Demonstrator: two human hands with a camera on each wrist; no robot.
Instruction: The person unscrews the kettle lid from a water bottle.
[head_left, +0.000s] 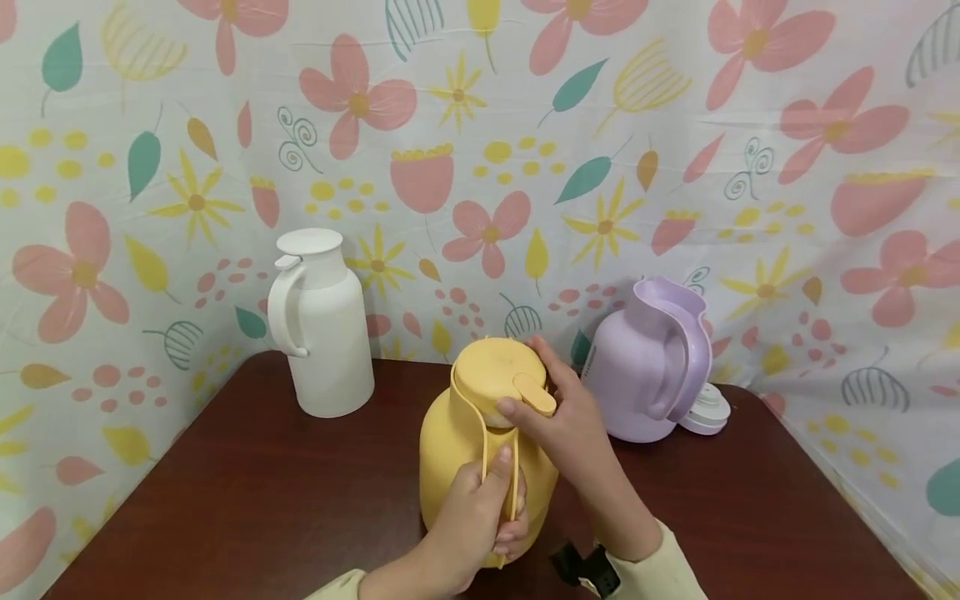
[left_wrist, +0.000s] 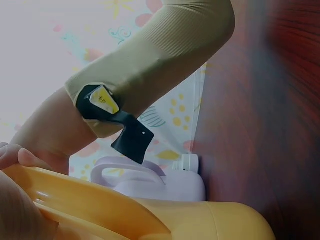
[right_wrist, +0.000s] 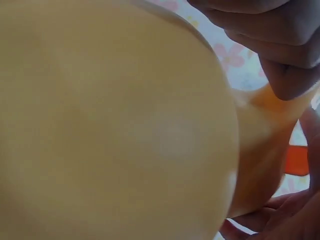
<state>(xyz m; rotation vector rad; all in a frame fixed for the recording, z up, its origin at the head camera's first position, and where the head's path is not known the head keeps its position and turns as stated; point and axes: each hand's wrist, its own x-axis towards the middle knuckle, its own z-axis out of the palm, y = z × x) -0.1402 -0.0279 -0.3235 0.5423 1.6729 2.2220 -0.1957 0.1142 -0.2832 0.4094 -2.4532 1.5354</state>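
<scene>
A yellow jug stands upright near the table's front, its round lid seated in the neck. My left hand grips the jug's handle, thumb along its top. My right hand holds the lid by its sides, the thumb beside the lid's tab. In the left wrist view the yellow jug and its handle fill the lower edge. The right wrist view shows the jug body close up, with left-hand fingers at the upper right.
At the back left of the dark red table stands a white jug. A lilac jug without a lid in its mouth stands at the back right, a white lid beside it. A flowered cloth hangs behind.
</scene>
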